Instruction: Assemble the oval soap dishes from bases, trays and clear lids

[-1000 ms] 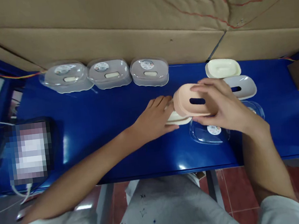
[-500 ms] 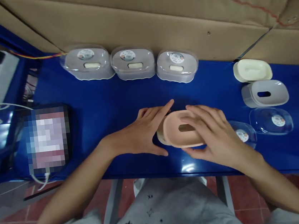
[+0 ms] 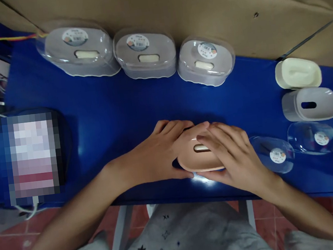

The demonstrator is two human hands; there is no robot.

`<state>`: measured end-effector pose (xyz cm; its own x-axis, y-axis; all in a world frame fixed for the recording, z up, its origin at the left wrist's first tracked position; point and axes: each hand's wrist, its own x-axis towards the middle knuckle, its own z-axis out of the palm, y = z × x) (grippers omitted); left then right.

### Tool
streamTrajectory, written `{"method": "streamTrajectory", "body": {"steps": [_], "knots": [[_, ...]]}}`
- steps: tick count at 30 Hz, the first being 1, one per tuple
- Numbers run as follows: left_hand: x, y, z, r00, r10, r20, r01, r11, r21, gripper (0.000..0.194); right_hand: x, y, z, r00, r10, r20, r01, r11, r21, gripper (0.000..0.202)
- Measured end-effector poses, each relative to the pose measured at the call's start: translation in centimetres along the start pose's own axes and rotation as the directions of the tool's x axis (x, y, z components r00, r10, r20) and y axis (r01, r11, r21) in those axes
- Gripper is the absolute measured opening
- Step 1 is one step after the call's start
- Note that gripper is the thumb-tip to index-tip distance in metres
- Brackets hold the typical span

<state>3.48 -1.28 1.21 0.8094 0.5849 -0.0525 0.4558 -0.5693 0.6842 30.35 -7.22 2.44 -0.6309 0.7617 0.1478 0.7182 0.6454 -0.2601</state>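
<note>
An orange oval container (image 3: 200, 159) with a slot in its top sits near the table's front edge, and a pale piece shows in the slot. My left hand (image 3: 163, 151) grips its left side, fingers behind and thumb in front. On the other side my right hand (image 3: 232, 149) holds the right end, its fingers reaching over the top. Whatever lies under the orange container is hidden. Right of my right hand lies a clear lid (image 3: 266, 155) with a round label.
Three grey containers under clear covers (image 3: 86, 50), (image 3: 146, 53), (image 3: 207, 60) line the back. At right are a cream tray (image 3: 299, 73), a grey slotted shell (image 3: 320, 103) and another clear lid (image 3: 306, 137). A blurred-out device (image 3: 34, 156) lies left on the blue table (image 3: 107, 111).
The orange container has gone down over the cream piece, which now shows in its slot. My left hand has closed in on its side. The view has shifted.
</note>
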Motion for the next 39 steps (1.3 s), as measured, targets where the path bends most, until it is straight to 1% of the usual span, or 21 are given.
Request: {"method": "streamTrajectory", "body": {"steps": [3,7,14,19,22,25,28,32,35,39], "knots": [[0.0,0.1,0.1,0.999,0.035,-0.009,-0.035,0.998,0.050,0.112,0.0,-0.1,-0.1,1.000,0.002,0.002,-0.002,1.000,-0.009,0.082],[0.0,0.4,0.0,0.998,0.067,-0.001,-0.067,0.994,0.083,0.110,-0.2,-0.3,-0.3,1.000,0.003,0.005,-0.003,1.000,-0.020,0.083],[-0.1,0.5,0.0,0.997,0.075,-0.010,-0.074,0.994,0.080,0.107,-0.6,-0.4,-0.1,0.999,0.031,0.035,-0.032,0.999,0.005,0.088],[-0.1,0.5,0.2,0.996,0.083,-0.009,-0.082,0.993,0.090,0.107,-0.7,-0.6,-0.2,0.999,0.027,0.028,-0.027,1.000,-0.003,0.087],[-0.1,0.6,0.3,0.996,0.093,-0.004,-0.092,0.989,0.112,0.109,-0.9,-0.9,-0.4,0.999,0.025,0.029,-0.024,0.999,-0.037,0.084],[-0.2,0.8,0.4,0.995,0.095,0.013,-0.096,0.986,0.135,0.109,-1.0,-1.1,-0.5,0.999,0.022,0.030,-0.020,0.999,-0.050,0.077],[-0.2,0.9,0.4,0.995,0.103,0.017,-0.104,0.983,0.149,0.107,-1.0,-1.2,-0.4,1.000,0.016,0.025,-0.014,0.998,-0.058,0.068],[-0.1,1.2,0.2,0.994,0.105,0.026,-0.107,0.982,0.156,0.102,-1.0,-1.4,-0.7,1.000,-0.011,0.029,0.014,0.994,-0.111,0.061],[-0.2,1.5,0.1,0.994,0.098,0.047,-0.104,0.985,0.140,0.101,-1.2,-1.5,-1.1,0.997,-0.029,0.077,0.038,0.992,-0.119,0.059],[-0.3,1.6,0.2,0.994,0.099,0.053,-0.104,0.987,0.120,0.102,-1.6,-1.4,-1.2,0.989,-0.015,0.148,0.028,0.996,-0.090,0.057]]}}
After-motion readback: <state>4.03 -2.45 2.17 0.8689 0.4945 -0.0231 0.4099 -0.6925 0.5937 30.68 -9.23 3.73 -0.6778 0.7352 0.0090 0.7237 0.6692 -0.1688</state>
